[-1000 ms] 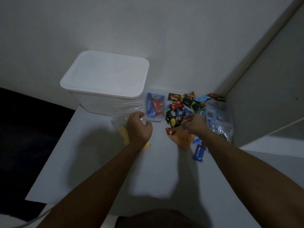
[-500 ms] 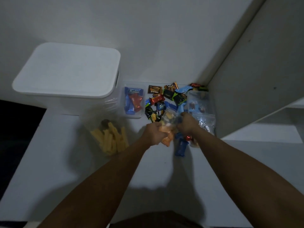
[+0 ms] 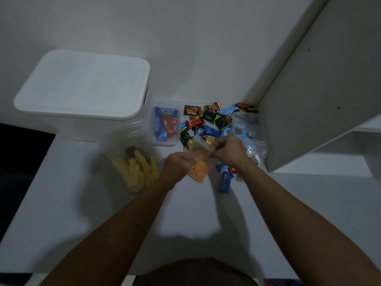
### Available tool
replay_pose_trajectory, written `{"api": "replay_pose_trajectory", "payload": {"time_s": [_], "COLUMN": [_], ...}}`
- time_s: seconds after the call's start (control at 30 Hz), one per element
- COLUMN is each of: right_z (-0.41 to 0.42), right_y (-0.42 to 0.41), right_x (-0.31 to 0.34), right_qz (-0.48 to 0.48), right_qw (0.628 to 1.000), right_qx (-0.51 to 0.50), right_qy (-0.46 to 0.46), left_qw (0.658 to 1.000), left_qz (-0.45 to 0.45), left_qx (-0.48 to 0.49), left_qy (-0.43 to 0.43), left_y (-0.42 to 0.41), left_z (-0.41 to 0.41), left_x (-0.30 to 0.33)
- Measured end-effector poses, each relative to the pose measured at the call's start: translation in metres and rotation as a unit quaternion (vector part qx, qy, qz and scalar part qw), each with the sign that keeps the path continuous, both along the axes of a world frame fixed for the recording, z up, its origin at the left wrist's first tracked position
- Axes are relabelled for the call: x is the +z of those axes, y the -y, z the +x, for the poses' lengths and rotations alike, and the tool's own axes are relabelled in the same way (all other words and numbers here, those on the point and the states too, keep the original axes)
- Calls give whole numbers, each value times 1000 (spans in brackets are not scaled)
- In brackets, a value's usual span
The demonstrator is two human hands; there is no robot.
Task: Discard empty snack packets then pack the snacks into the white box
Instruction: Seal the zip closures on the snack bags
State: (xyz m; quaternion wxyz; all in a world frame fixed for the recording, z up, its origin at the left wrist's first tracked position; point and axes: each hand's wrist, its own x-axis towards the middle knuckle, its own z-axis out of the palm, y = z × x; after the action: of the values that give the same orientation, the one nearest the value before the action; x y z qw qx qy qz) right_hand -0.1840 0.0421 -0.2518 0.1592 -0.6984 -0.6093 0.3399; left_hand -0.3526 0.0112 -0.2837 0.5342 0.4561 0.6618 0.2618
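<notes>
A clear bag of orange snacks (image 3: 199,169) hangs between both hands above the white table (image 3: 61,203). My left hand (image 3: 177,164) pinches its left edge and my right hand (image 3: 228,150) grips its top right corner. The white box (image 3: 82,87) stands at the back left with its lid on. A clear bag of yellow sticks (image 3: 137,171) lies in front of the box. Behind my hands is a pile of small wrapped snacks (image 3: 208,122) and a clear tub (image 3: 165,124) with blue and red packets in it.
A crumpled clear bag (image 3: 250,133) lies at the right of the pile against a white cabinet side (image 3: 309,100). A blue wrapped bar (image 3: 224,180) lies alone under my right wrist. The wall closes the back; the table's left edge drops into dark.
My left hand left the yellow-stick bag and joined the right hand on the orange snack bag, which has been lifted off the table. The view shifted right.
</notes>
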Motion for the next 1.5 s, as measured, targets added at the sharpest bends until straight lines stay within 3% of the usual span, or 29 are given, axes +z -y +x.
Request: {"api": "replay_pose_trajectory", "payload": {"time_s": [0.07,0.17,0.4,0.8,1.03,1.13,1.3,1.5], "right_z": [-7,-19,-33,-46,-54,-57,-57,-56], "right_y": [12,27,46,46,44,44,40,35], "right_x": [4,6,4,6,24,29,27,37], "right_qz": [8,-11,13,133,158,182,267,265], "right_qw": [1000,996,993,989,984,981,964,963], "right_qx": [25,64,42,-4,35,51,-15,12], "right_qy": [-13,-57,-111,-71,-75,-53,-18,-56], "left_qw": [998,991,989,991,991,988,992,985], "left_qz": [15,-40,-64,-10,31,28,44,135], "left_qx": [51,111,100,84,123,135,109,105], "left_qy": [24,70,92,105,52,67,44,-22], "left_y": [3,5,11,13,12,11,11,11], "left_z": [-7,-10,-19,-37,-42,-41,-40,-39], "left_x": [3,11,26,37,47,54,59,64]}}
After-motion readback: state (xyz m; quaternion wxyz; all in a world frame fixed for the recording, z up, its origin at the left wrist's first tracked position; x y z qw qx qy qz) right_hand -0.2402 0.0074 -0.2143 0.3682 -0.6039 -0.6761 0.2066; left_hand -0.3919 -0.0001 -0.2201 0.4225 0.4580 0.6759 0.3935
